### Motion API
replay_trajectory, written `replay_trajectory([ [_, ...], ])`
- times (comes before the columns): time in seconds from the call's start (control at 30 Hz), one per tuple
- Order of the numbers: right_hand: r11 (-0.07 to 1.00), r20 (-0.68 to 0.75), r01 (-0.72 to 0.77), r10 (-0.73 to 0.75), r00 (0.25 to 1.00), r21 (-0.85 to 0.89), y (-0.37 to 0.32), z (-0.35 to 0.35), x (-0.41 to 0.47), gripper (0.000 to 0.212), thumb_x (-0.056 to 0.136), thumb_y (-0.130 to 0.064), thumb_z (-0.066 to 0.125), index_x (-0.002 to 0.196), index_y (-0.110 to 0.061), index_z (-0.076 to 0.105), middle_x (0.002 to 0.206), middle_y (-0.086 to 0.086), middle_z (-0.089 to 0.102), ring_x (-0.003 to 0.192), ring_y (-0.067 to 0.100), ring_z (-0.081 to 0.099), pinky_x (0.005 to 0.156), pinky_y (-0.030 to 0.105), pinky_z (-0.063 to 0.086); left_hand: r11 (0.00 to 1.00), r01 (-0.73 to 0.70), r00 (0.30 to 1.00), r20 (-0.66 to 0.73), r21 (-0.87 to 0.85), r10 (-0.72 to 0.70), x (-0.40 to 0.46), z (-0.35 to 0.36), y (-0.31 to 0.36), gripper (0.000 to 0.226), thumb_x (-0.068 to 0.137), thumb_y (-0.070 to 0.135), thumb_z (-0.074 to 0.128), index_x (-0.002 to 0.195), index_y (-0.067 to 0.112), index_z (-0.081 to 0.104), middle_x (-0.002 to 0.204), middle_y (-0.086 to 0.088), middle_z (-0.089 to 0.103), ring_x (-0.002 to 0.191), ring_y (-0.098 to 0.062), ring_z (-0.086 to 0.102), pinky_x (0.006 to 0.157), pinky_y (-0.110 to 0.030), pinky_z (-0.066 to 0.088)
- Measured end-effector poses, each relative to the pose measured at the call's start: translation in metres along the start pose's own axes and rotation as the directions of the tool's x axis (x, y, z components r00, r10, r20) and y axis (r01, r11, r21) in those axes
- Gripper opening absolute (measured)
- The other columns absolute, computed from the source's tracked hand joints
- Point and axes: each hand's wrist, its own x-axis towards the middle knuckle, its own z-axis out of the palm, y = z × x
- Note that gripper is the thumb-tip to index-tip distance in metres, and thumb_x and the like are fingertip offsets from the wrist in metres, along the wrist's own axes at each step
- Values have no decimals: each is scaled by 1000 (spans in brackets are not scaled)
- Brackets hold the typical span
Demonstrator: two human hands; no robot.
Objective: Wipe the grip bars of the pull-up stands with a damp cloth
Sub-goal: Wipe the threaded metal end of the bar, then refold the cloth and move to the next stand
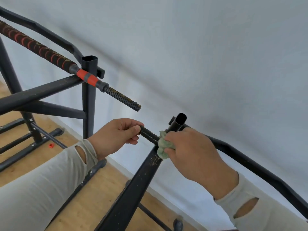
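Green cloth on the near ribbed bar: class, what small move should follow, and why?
Probably slide the green cloth along the ribbed bar toward the left hand, which grips the bar's end. The right hand presses the cloth at the bar's inner end beside the upright tube, so the ribs between look unwiped.

no readable text, labels, brands or numbers anywhere
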Motion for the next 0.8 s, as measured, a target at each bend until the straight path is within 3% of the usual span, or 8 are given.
replay_trajectory([
  [0.1, 991, -66, -48, 40, 997, -128, 3, -3, -13, 15, 104, -30, 48, 91, -32, 40, 81, -11, 53, 76, 12, 47, 63, 20, 36, 1000, 0, 1000, -13, 16, 0, -2, 3, 4, 19, 102, 11, 56, 113, 12, 71, 89, -6, 66, 81, -13, 66, 86, -32, 62],
  [0.17, 987, -113, -105, 91, 989, -122, 6, -5, -19, 5, 103, -35, 50, 99, -33, 47, 89, -9, 59, 82, 13, 52, 71, 30, 47, 999, 5, 999, -38, 37, -3, -5, 6, 7, 19, 102, 12, 56, 113, 13, 71, 90, -5, 67, 82, -15, 66, 86, -34, 62],
  [0.27, 973, -236, -153, 192, 953, 173, 13, -10, -30, 14, 100, -43, 54, 107, -34, 61, 87, -12, 66, 81, 10, 59, 75, 33, 52, 996, 21, 995, -102, 88, -12, -14, 9, 15, 19, 102, 20, 58, 117, 17, 69, 100, -1, 71, 88, -14, 70, 85, -33, 62],
  [0.4, 830, -332, -65, 292, 897, 553, 15, -22, -46, 8, 99, -37, 61, 92, -37, 66, 77, -19, 68, 72, 0, 62, 59, 12, 44, 978, -4, 972, -230, 209, 53, -43, 4, 38, 26, 101, 34, 57, 126, 28, 61, 113, 9, 67, 100, -8, 69, 76, -19, 57],
  [0.5, 534, -267, 52, 334, 904, 844, 7, -32, -56, 14, 102, -35, 60, 96, -36, 73, 89, -25, 74, 80, 0, 71, 70, 12, 50, 966, -45, 945, -302, 254, 123, -79, 2, 66, 24, 100, 36, 58, 123, 31, 62, 112, 12, 68, 101, -7, 69, 76, -18, 55],
  [0.63, -89, -39, 62, 236, 971, 994, -26, -42, -67, 20, 103, -24, 61, 102, -15, 78, 99, 8, 80, 88, 24, 77, 76, 35, 60, 951, -111, 926, -316, 290, 204, -136, 11, 105, 27, 96, 49, 60, 120, 39, 64, 112, 17, 71, 103, -7, 69, 91, -29, 57],
  [0.73, -247, -11, 32, 86, 996, 969, -58, -46, -78, 26, 106, -18, 55, 115, -1, 72, 101, 17, 78, 85, 26, 76, 73, 36, 61, 964, -98, 962, -224, 247, 155, -177, 16, 123, 47, 85, 66, 59, 124, 39, 63, 119, 17, 71, 112, -8, 67, 101, -37, 52],
  [0.8, -288, -19, 10, -28, 999, 958, -81, -51, -90, 27, 108, -14, 50, 117, 2, 69, 98, 20, 78, 85, 29, 76, 75, 39, 63, 990, -102, 976, -182, 96, 118, -202, 18, 129, 45, 88, 57, 64, 120, 26, 69, 117, 4, 74, 112, -16, 68, 98, -37, 53],
])
